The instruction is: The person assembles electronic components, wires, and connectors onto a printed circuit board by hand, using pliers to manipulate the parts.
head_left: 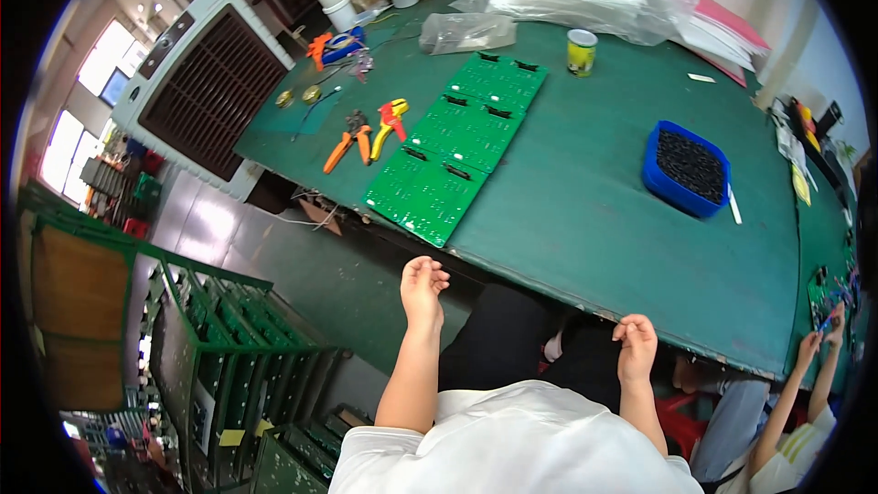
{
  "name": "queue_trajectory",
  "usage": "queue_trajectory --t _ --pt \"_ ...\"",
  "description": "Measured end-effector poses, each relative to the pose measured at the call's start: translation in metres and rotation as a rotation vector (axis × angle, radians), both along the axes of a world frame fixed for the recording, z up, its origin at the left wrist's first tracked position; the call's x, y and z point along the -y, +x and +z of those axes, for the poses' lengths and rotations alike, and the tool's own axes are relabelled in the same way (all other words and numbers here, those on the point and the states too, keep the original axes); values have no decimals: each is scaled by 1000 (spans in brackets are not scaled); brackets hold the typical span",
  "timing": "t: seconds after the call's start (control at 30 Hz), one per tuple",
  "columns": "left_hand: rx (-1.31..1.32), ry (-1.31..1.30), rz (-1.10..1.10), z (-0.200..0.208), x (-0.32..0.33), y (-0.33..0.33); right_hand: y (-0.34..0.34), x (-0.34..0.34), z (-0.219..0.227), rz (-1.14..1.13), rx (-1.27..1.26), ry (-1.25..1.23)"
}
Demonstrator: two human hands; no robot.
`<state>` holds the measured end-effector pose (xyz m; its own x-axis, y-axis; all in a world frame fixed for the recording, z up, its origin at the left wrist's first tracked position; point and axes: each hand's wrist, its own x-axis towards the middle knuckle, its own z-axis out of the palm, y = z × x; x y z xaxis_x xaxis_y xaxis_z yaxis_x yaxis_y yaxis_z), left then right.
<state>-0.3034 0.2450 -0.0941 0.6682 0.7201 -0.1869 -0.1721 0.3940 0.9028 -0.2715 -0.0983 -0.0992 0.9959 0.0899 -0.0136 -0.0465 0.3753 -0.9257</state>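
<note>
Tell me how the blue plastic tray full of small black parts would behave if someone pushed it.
The blue plastic tray looks low and wide, so it would probably slide on the green table, not tip. Filled nearly to the rim with small black parts, it is likely heavy for its size; a quick shove might spill some.
</note>
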Motion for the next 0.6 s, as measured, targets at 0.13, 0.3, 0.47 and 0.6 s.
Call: queue_trajectory --t 0.13,0.3,0.47,0.6 --pt "-29 -194 145 -4 -31 11 9 -3 -2 -3 -4 14" --pt "-14 -291 74 -12 -77 39 19 -15 2 21 23 28" --pt "-5 -244 -114 -1 -93 47 22 -21 1 23 34 10" --pt "6 -207 -60 4 -81 49 18 -22 -4 2 27 -21"
